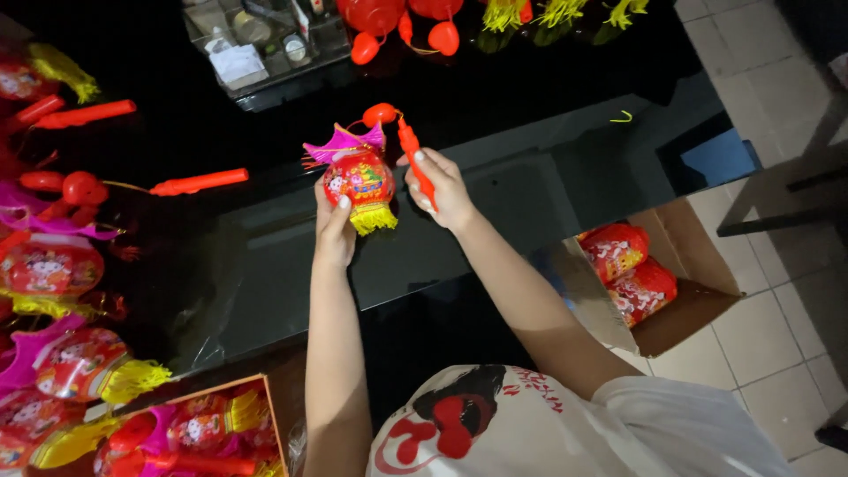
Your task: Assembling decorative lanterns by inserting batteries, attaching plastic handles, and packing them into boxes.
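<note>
My left hand [334,219] grips a small red toy lantern [359,179] from below; it has a pink fan-shaped top and a yellow fringe at the bottom. My right hand [442,190] is closed around the lantern's red stick handle [415,161], which joins a red bulb at the top by a thin cord. Both hands hold the lantern above a black glossy table [495,221].
Several finished lanterns and red handles [199,182] lie along the table's left side. A cardboard box [680,291] on the tiled floor to the right holds red lantern bodies. Another box [194,428] of lanterns sits at lower left. A clear tray [256,44] of small parts stands at the far edge.
</note>
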